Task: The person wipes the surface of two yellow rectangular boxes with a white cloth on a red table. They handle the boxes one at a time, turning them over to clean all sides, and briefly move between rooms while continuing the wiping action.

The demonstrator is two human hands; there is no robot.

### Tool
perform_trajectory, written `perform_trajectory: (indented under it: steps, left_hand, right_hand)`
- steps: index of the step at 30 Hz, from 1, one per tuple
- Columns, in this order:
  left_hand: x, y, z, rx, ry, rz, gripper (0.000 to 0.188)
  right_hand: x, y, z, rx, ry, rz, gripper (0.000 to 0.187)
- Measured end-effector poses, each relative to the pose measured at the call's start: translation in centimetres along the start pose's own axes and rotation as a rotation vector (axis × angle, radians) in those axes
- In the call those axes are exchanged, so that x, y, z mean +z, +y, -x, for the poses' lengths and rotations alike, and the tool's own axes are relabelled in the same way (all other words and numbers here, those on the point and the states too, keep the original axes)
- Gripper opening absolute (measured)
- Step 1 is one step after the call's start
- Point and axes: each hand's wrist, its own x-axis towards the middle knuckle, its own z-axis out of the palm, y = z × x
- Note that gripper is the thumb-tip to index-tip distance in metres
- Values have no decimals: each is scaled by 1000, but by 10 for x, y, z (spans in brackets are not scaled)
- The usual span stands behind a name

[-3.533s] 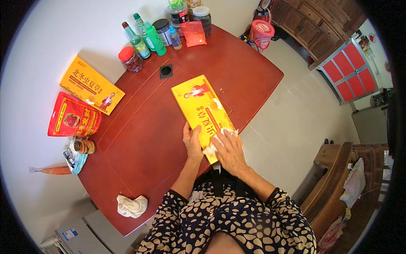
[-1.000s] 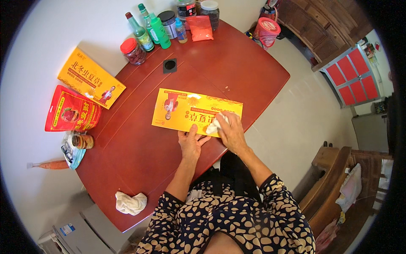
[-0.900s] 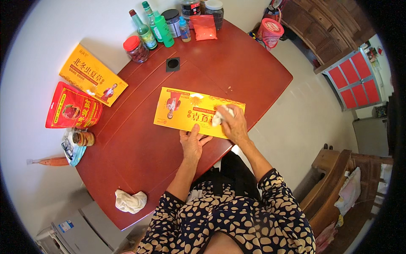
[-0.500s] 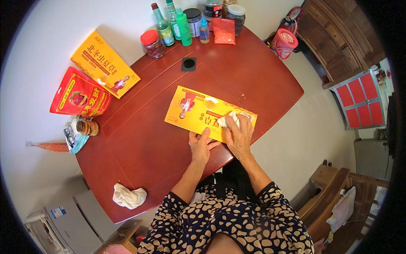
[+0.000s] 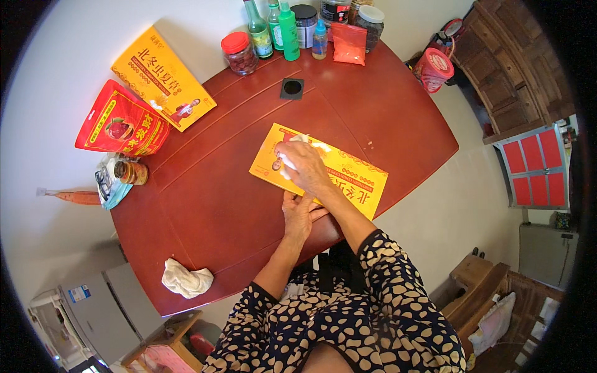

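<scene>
- Your right hand (image 5: 303,166) is closed over a white wipe (image 5: 287,164), and bits of it poke out around your fingers.
- That hand presses the wipe on the left end of the yellow box (image 5: 356,180).
- Your left hand (image 5: 298,219) holds the box by its near edge, with the thumb and fingers only a little apart. Your right arm hides part of that thumb.
- The box is at the near side of the red table (image 5: 211,193), face up and slanted. I can't tell if all of it lies flat.
- A crumpled white cloth (image 5: 186,280) sits near the table's left corner.
- Another yellow box (image 5: 163,79) leans on the wall (image 5: 56,118), with a red bag (image 5: 121,121) touching it.
- At the far edge stand a red-lidded jar (image 5: 240,56), a green bottle (image 5: 289,34) and an orange packet (image 5: 349,45).
</scene>
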Motion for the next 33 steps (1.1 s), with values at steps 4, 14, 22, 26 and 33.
perform_trajectory:
  steps: [4,14,22,26,33]
  left_hand:
    - [-2,-5,-3,2,28,31,53]
    - [6,0,-3,22,37,-55,40]
    - [6,-2,-1,75,-3,-64,40]
    - [6,-2,0,64,-27,-82,42]
    - [16,5,8,29,8,-58,48]
  right_hand:
    - [6,-5,-7,-7,-24,-29,35]
    - [-55,-7,60,109,143,168,30]
    - [-83,-28,133,237,240,360,33]
    - [-92,0,127,310,319,411,34]
    - [-79,3,103,247,380,563,21]
